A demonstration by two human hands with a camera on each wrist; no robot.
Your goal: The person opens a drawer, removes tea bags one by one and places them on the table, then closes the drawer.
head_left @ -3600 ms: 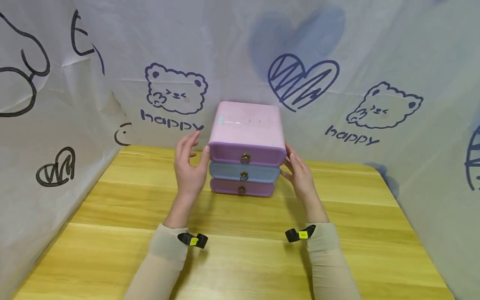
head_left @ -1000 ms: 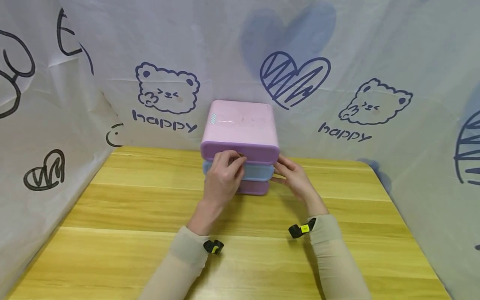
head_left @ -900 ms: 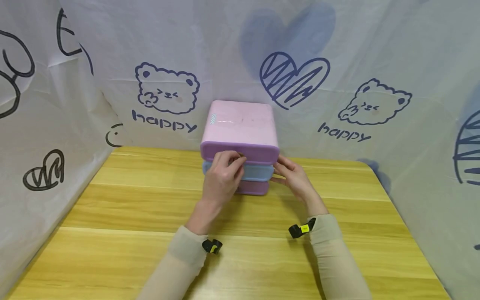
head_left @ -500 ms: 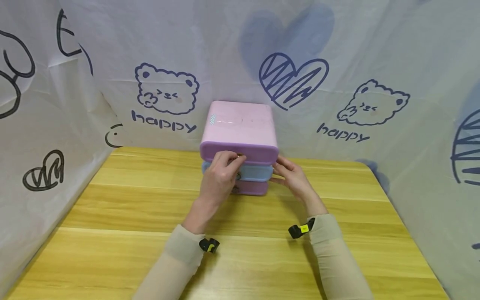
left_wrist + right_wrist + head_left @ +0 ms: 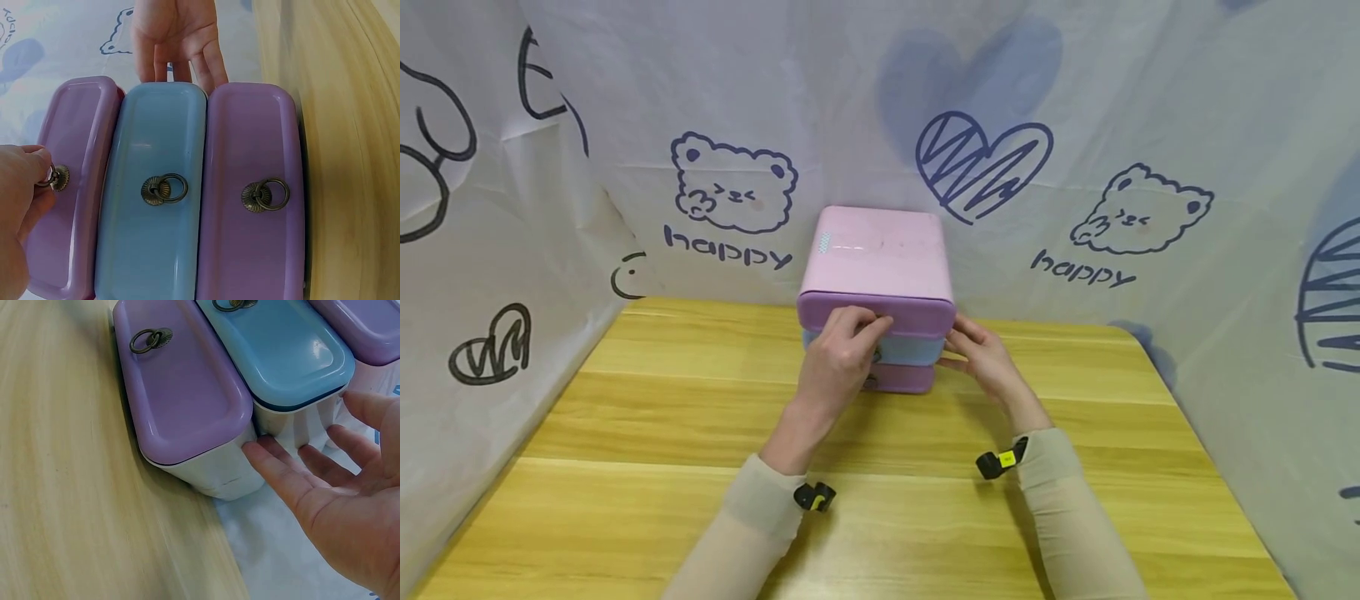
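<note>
Drawer front (image 5: pixel 925 317), purple, top of the stack (image 5: pixel 913 350), centre of frame: now stands slightly off the pink casing (image 5: pixel 880 254), near flush a moment ago; I judge it's opening. Left hand (image 5: pixel 837 358) pinches its ring (image 5: pixel 60 178); right hand (image 5: pixel 988 358), fingers spread, touches the stack's side.

Right hand (image 5: pixel 344 509) touching pale side of drawer stack (image 5: pixel 278 353) (fingers (image 5: pixel 280 474) spread).

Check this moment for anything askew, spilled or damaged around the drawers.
Nothing looks spilled or broken. One oddity: a faint dark mark on the bottom box's white side; scuff or dirt, I cannot tell. A thin dark seam shows above the top drawer, but the left hand pinches its ring, which may explain it.
</note>
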